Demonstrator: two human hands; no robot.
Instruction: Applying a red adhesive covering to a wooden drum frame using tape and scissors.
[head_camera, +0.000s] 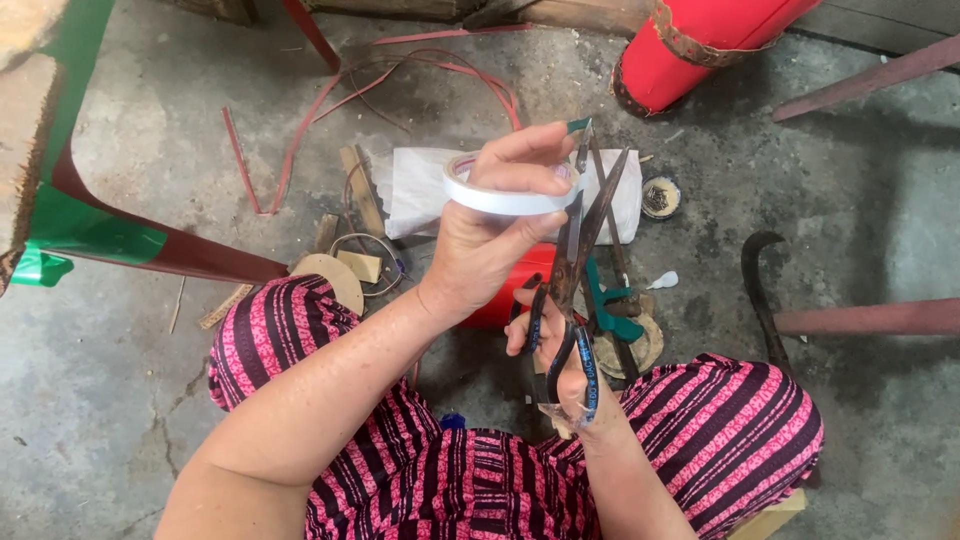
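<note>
Two hands busy here, both full. We see the left hand (490, 235) raised over the lap, fingers curled round a white tape roll (497, 190), thumb under, index on top. Right hand (565, 360) lower, closed through the loops of big dark scissors (580, 270); blades point up, parted a bit, tips just beside the roll's right edge w/ a thin strip of tape between them. We can't tell if that strip is cut yet; looks like mid-snip, so the length is pulled out but prob. not severed.

Around, on the concrete floor (120, 400): white cloth (420, 190) behind the roll, red strips (300, 130) toward the far edge, red cylinder (690, 45) at far right, small round tin (661, 197), wood bits (355, 225) left of the knees.
</note>
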